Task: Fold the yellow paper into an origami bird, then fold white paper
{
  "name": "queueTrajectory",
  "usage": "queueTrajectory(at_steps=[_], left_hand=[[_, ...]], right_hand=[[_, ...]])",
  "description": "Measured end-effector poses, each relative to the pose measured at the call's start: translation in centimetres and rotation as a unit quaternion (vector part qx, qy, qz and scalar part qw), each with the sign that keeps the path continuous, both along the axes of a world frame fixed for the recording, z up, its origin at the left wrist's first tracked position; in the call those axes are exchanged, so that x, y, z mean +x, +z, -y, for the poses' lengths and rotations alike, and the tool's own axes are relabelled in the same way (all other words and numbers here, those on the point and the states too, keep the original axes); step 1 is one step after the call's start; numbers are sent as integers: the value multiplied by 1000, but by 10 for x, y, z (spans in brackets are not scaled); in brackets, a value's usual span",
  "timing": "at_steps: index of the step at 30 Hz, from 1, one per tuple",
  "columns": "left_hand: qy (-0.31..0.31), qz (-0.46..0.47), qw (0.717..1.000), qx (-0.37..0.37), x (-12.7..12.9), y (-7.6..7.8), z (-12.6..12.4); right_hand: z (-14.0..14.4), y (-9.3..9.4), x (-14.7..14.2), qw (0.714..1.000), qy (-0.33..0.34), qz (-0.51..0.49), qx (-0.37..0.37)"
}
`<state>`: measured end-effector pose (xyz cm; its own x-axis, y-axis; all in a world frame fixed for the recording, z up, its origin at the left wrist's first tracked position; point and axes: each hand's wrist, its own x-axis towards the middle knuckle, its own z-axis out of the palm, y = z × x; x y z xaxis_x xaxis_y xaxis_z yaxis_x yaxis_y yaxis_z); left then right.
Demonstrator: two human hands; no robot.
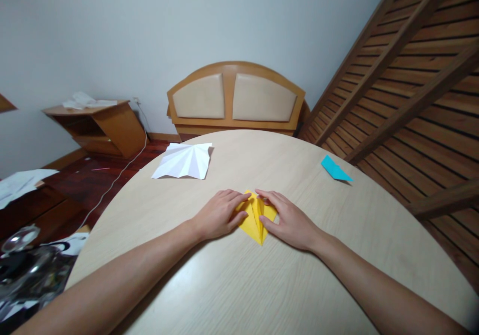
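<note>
A folded sheet of yellow paper (251, 224) lies on the round table, narrowing to a point toward me, with a raised fold along its middle. My left hand (220, 214) holds its left side, with the fingertips near the far edge and the thumb lower on the paper. From the right, my right hand (292, 220) grips the other side, its thumb against the middle fold and its forefinger near the far corner. The fingers partly cover both side edges of the paper.
A creased white sheet (183, 161) lies on the round table (239, 285) at the far left. On the right is a folded blue paper (335, 169). Beyond stand a padded headboard (235, 98) and a wooden cabinet (108, 128). Wooden slats (411, 90) lean at the right.
</note>
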<state>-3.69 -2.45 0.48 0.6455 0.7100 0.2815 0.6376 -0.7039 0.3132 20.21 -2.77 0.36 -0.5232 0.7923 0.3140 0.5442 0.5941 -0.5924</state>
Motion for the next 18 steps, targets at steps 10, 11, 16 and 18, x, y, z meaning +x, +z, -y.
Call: queueTrajectory(at_steps=[10, 11, 16, 18], left_hand=[[-13, 1, 1000, 16, -2, -2, 0], [-15, 5, 1000, 20, -2, -2, 0], [-29, 29, 998, 37, -2, -5, -1], [-34, 36, 998, 36, -2, -4, -1]], right_hand=[[1, 7, 4, 999, 32, 7, -1], [2, 8, 4, 1000, 30, 9, -2], [2, 11, 5, 1000, 18, 19, 14], [2, 12, 5, 999, 16, 23, 22]])
